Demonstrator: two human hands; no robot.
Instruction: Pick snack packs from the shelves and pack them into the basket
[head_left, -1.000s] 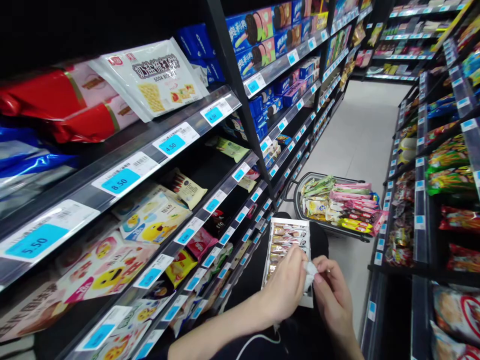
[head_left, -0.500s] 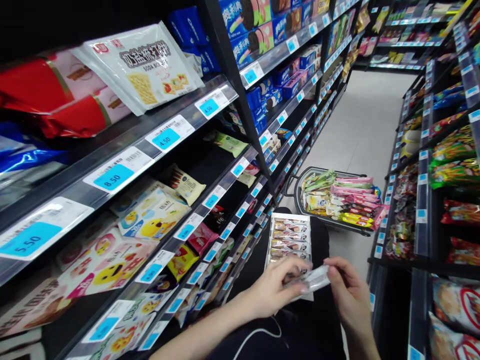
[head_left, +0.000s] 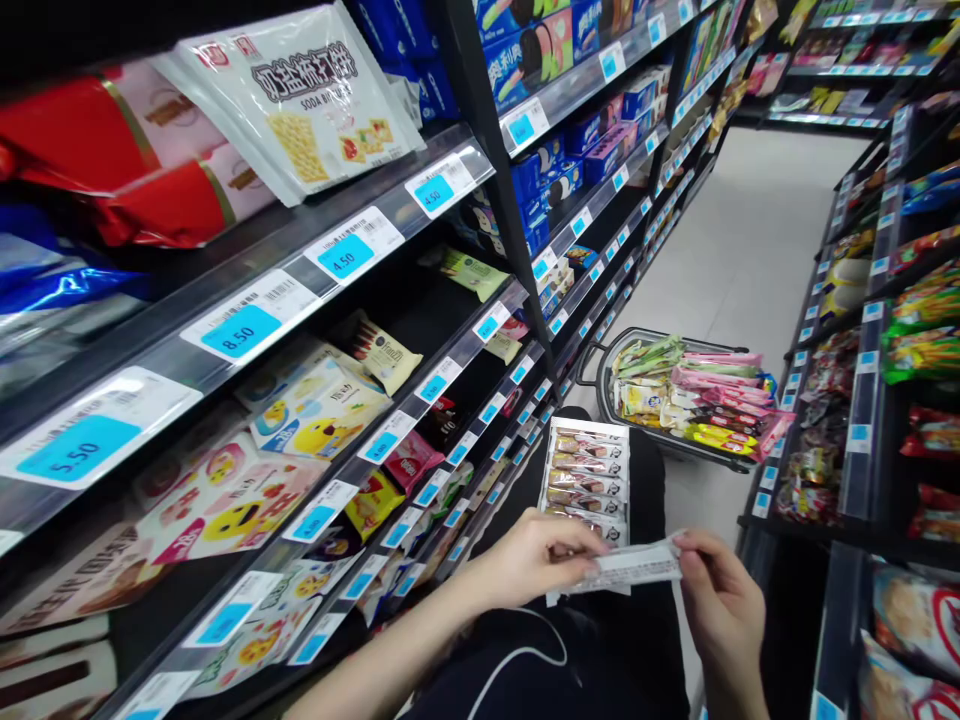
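Observation:
A slim snack packet [head_left: 637,563] in a pale wrapper with small print stretches between my two hands. The fingers and thumb of my left hand [head_left: 536,558] pinch its left end. Its right end is gripped between the thumb and fingers of my right hand [head_left: 718,578]. Just behind the packet, a white box [head_left: 550,470] rests on my dark-clothed lap. Several similar wrapped snacks [head_left: 589,480] lie in it in a row, side by side. My left hand and the packet hide the near part of the box.
A dark basket [head_left: 611,408] on the floor beyond my knees holds many colourful packets. Shelves with biscuit packs [head_left: 300,105] and price labels [head_left: 240,330] rise close on the left. Another shelf rack [head_left: 862,400] stands on the right. The pale aisle floor [head_left: 780,220] runs between them.
The packet has turned flatter, and its printed side now shows. My right hand has moved slightly right. The whole view has shifted a little.

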